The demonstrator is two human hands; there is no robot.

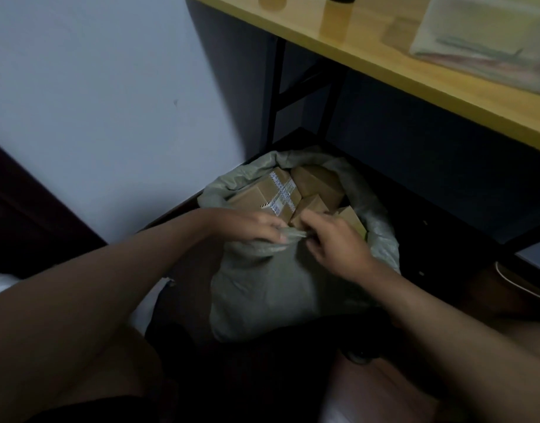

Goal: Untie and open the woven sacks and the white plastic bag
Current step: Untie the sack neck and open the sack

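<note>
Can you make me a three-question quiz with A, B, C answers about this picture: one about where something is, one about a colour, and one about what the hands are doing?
1. Where does the woven sack sit?
A. On the yellow tabletop
B. On the floor, beside and below the yellow tabletop
C. On a chair

2. What colour are the boxes inside the sack?
A. Brown
B. Red
C. Blue

3. What are the two hands doing?
A. Hanging open at the sides
B. Lifting a box out
C. Pinching the sack's near edge

Answers:
1. B: the sack stands low by the wall, with the yellow tabletop above it.
2. A: the cardboard boxes showing in the sack's open mouth are brown, one with printed tape across it.
3. C: the left hand and right hand meet at the bunched rim nearest the person, fingers curled on the fabric.
</note>
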